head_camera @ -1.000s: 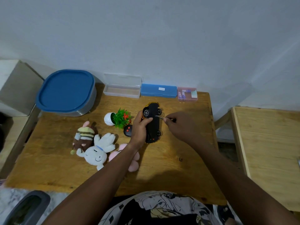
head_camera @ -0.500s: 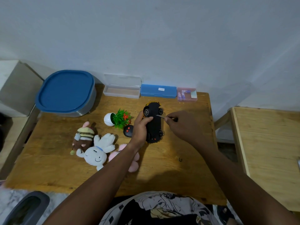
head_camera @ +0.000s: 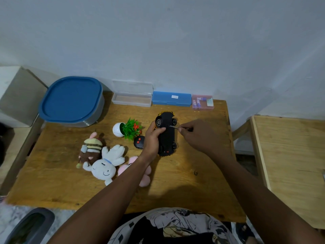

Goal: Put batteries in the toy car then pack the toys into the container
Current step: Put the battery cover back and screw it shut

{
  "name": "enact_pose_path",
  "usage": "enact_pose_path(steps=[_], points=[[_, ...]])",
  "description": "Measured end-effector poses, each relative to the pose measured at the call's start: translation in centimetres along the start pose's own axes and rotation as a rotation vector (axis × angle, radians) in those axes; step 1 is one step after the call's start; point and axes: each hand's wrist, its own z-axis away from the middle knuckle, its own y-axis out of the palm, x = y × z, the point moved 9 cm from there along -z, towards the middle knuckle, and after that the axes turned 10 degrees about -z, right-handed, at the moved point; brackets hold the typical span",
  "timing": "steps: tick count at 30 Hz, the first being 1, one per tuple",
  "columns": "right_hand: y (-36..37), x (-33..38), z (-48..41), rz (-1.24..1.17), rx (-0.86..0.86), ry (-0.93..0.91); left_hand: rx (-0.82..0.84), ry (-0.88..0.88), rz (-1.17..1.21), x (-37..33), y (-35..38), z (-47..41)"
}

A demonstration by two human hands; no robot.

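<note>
Wooden table [head_camera: 175, 187], head view.

- Black toy car with yellow body [head_camera: 169, 138]: flipped, black underside and wheels up, nose toward the wall. It sits at mid-table, held slightly tilted. Cannot tell whether it touches the tabletop.
- Left hand [head_camera: 152, 139]: grips the car from its left side, fingers curled over the underside near the front wheel.
- Right hand [head_camera: 198, 136]: fingers pinched together on a thin metal tool [head_camera: 174, 127]. The tool tip meets the car underside between the front wheels. The tool's handle is hidden inside the hand.
- Round-cornered grey container with blue lid [head_camera: 70, 101]: lid on, at the far left corner of the table.
- Along the wall, left to right: open clear plastic box [head_camera: 131, 99], closed blue plastic box [head_camera: 171, 99], small pink translucent case [head_camera: 202, 103] with small purple-and-white cylinders inside.
- Black oval remote with red buttons [head_camera: 139, 142]: just left of the left hand.
- White egg-shaped pot with green plastic plant [head_camera: 127, 129]: lying on its side, beyond the remote.
- Striped brown-and-yellow plush [head_camera: 91, 148], white plush [head_camera: 107, 164] and pink plush [head_camera: 146, 178]: clustered left of the left forearm, the pink one partly hidden under it.
</note>
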Motion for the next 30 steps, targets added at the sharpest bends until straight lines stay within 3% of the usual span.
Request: enact_pose_path(steps=[9, 15, 30], points=[[-0.7, -0.5, -0.8, 0.042, 0.103, 0.044, 0.046, 0.018, -0.041, 0.0, 0.2, 0.3], [-0.8, 0.1, -1.9, 0.128, 0.242, -0.031, 0.054, 0.033, -0.067, -0.7, 0.2, 0.2], [-0.6, 0.9, -2.7, 0.233, 0.266, -0.109, 0.039, -0.006, 0.004, -0.5, 0.2, 0.1]])
